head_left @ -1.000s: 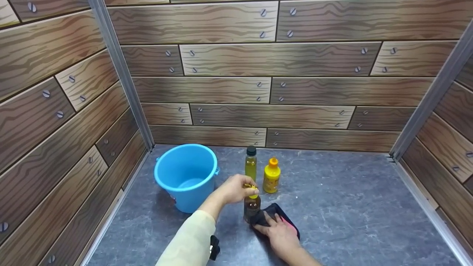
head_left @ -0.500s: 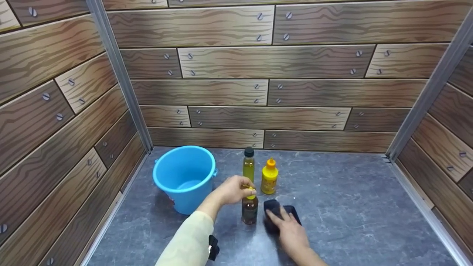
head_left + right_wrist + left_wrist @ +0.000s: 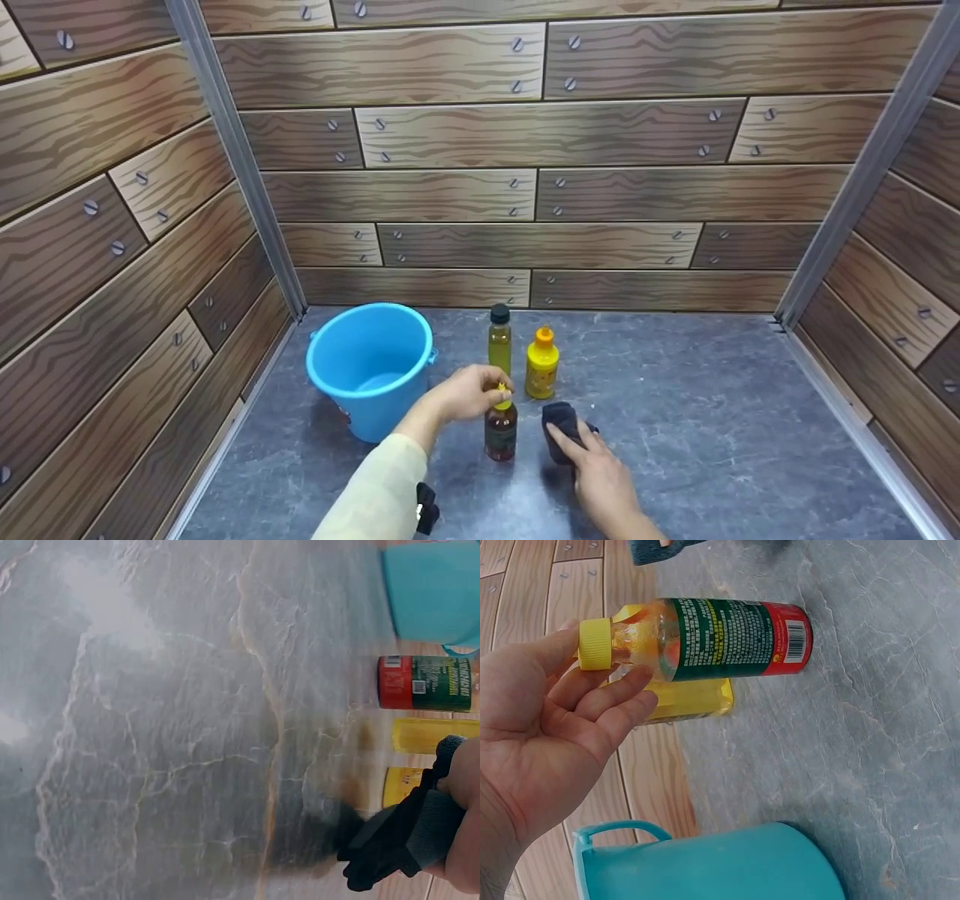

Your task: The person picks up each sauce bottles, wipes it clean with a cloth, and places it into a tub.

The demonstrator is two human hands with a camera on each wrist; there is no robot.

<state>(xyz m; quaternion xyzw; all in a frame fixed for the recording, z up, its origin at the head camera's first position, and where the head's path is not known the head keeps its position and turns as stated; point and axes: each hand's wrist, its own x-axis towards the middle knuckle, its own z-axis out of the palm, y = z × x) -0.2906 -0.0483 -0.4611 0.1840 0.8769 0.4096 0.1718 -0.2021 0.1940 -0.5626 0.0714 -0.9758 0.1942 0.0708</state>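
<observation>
Steadying the brown bottle [image 3: 501,435] upright on the worktop [image 3: 712,420], the left hand [image 3: 463,394] pinches it at the cap [image 3: 595,644] while the right hand [image 3: 601,480] grips a cloth [image 3: 559,426] just to its right, apart from it, in what looks like a wiping step. The next move probably calls for a firm cap hold and a low approach. Room lies rightward; the bucket [image 3: 375,411] stands near the left forearm [image 3: 386,480], and the oil bottle [image 3: 499,352] and yellow bottle [image 3: 541,367] behind.

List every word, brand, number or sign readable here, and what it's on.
Nothing is legible enough to quote.
Yellow-capped bottle: rows of print, a barcode and a square code-like patch; too small to read.
Orange-capped bottle: label markings, too blurred.
Blue bucket: side mark, too small.
</observation>
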